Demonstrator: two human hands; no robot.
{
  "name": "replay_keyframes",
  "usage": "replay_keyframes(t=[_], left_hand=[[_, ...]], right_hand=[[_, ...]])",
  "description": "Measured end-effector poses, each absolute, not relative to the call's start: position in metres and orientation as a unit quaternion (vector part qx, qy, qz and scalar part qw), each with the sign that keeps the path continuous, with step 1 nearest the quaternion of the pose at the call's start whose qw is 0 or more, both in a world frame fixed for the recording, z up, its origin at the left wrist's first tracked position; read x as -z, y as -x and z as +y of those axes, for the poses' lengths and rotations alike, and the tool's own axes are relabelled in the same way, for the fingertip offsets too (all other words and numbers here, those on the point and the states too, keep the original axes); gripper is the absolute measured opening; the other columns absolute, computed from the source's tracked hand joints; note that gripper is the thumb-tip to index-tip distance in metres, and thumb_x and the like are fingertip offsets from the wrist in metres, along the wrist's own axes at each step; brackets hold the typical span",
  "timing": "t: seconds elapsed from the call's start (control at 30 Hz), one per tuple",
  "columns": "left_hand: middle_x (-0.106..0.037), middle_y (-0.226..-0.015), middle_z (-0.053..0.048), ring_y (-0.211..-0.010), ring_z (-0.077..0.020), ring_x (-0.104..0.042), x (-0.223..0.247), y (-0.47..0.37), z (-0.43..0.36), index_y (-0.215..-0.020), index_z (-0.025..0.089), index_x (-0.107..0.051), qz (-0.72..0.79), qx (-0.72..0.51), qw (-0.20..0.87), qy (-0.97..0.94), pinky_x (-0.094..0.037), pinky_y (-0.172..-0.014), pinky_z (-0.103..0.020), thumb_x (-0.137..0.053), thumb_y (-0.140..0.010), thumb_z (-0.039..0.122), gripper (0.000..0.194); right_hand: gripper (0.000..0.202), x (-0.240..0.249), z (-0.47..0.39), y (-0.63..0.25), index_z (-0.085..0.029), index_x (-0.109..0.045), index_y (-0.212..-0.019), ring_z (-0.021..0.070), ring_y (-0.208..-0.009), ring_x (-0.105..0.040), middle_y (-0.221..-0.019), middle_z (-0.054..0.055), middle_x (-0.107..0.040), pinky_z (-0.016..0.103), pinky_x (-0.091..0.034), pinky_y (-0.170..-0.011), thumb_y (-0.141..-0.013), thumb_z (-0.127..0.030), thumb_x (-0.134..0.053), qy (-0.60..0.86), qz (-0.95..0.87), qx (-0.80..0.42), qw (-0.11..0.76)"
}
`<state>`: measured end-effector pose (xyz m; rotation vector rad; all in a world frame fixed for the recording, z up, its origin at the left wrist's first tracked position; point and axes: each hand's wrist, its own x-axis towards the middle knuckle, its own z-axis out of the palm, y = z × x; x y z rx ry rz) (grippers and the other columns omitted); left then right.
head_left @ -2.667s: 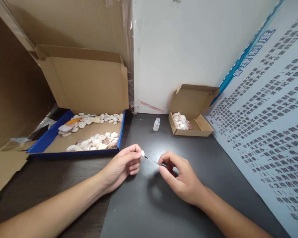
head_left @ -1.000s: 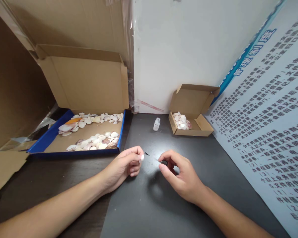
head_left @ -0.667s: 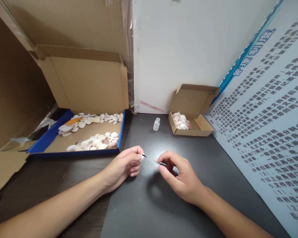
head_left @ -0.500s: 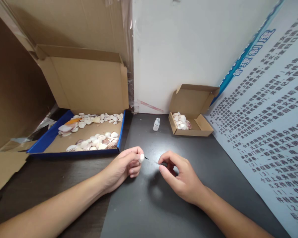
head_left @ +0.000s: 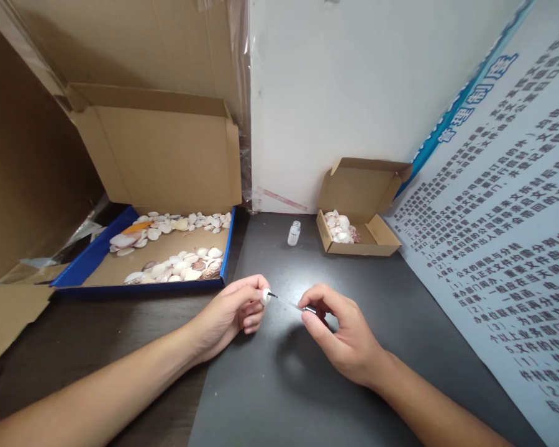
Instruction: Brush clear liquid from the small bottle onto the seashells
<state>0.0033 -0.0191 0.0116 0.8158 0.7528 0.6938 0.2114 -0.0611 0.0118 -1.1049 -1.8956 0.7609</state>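
Note:
Between thumb and fingers, my left hand (head_left: 242,305) pinches a small white seashell (head_left: 265,297) above the dark table. My right hand (head_left: 333,323) grips a small applicator brush (head_left: 291,304) by its black cap, with a thin clear stem pointing left. Its dark bristle tip meets the shell, or lies right in front of it. Beyond the hands stands a little glass bottle (head_left: 294,233) with a whitish label and no cap on it.
At the left, an open blue-edged cardboard box (head_left: 97,270) holds many shells in two groups. A smaller open cardboard box (head_left: 366,249) with whitish shells sits at the back right. A printed poster (head_left: 507,217) leans along the right side, and a white panel (head_left: 326,105) rises behind.
My right hand has shifted very slightly to the right, and more of the brush's black cap shows. My left hand and the shell stay almost where they were.

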Motion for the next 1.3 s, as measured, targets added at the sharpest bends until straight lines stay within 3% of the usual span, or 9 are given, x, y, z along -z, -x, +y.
replay_keyframes(t=[0.7,1.07,1.3], left_hand=[[-0.032,-0.053,0.009,-0.041,-0.0054,-0.029,-0.0105,-0.0031,-0.0193,-0.074,0.018,-0.049,0.34,-0.325,0.803,-0.365,-0.029,-0.041,-0.017,-0.051,-0.082,0.016,0.009],[-0.045,-0.058,0.007,-0.035,-0.0037,-0.034,-0.0071,-0.0021,-0.0187,-0.082,0.019,-0.048,0.334,-0.309,0.803,-0.385,-0.029,-0.036,-0.016,-0.054,-0.087,0.023,0.009],[-0.046,-0.057,0.008,-0.034,-0.0036,-0.034,-0.0081,-0.0025,-0.0188,-0.083,0.02,-0.048,0.335,-0.313,0.805,-0.376,-0.03,-0.035,-0.015,-0.052,-0.087,0.02,0.005]], right_hand=[[0.004,-0.0111,-0.0593,-0.2088,-0.02,-0.056,-0.087,0.0116,-0.055,-0.047,-0.068,-0.004,-0.05,0.023,-0.039,-0.052,-0.086,-0.017,-0.053,0.455,-0.76,-0.292,0.36],[0.006,-0.0126,-0.0608,-0.2105,-0.021,-0.056,-0.091,0.013,-0.06,-0.05,-0.074,-0.001,-0.056,0.024,-0.042,-0.055,-0.09,-0.019,-0.05,0.435,-0.756,-0.271,0.407],[0.005,-0.0116,-0.0595,-0.2101,-0.021,-0.055,-0.087,0.0121,-0.056,-0.048,-0.069,-0.003,-0.051,0.023,-0.04,-0.051,-0.088,-0.019,-0.051,0.453,-0.759,-0.294,0.363]])
